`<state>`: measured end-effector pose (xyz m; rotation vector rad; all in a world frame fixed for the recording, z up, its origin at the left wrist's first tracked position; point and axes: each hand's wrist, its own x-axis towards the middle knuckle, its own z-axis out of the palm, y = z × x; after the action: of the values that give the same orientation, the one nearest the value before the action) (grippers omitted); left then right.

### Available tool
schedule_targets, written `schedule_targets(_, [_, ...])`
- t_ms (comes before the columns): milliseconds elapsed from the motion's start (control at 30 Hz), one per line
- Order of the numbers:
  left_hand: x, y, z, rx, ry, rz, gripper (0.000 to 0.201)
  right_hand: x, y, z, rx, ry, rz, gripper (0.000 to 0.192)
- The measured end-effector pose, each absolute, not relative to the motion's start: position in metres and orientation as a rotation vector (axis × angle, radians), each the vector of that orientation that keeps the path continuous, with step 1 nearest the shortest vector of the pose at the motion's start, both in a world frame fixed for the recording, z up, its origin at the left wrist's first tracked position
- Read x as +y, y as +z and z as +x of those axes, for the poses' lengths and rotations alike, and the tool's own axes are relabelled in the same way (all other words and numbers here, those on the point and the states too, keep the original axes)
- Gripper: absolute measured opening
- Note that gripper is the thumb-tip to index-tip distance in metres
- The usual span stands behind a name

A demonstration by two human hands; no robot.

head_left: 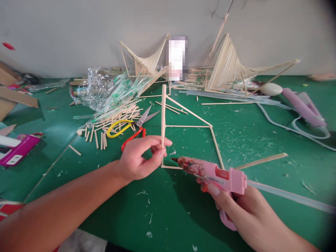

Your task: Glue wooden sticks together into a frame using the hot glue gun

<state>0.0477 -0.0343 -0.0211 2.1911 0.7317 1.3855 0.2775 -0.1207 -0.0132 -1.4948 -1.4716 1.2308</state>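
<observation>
My left hand [143,155] pinches an upright wooden stick [163,112] near its lower end, at the left corner of a thin stick frame [187,126] on the table. In my right hand [236,206] is a pink hot glue gun [215,175], gripped by its handle with a clear glue stick [286,196] coming out of its back. The gun's dark nozzle points left, a short way from my left fingertips and apart from the upright stick. Brown residue covers the front of the gun. Scissors [141,120] with yellow and red handles lie open just beyond my left hand.
Cut stick pieces [101,138] and crumpled plastic wrap [98,91] lie at the left. Two curved stick models [149,64] stand by the wall. A second glue gun [304,106] with a cord rests at the right, and a purple device [19,150] at the far left.
</observation>
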Motion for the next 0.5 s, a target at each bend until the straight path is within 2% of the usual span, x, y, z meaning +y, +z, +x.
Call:
schedule_targets(200, [-0.0354,-0.018,0.0475,0.74,1.367,2.249,0.018,-0.1193,-0.0128,0.2803,-1.488,1.281,-1.48,0.032])
schedule_targets(500, [-0.0309,-0.014,0.0454,0.651,1.38,2.441,0.018,-0.12,-0.0089,0.2783,-1.485,1.189,-1.474,0.034])
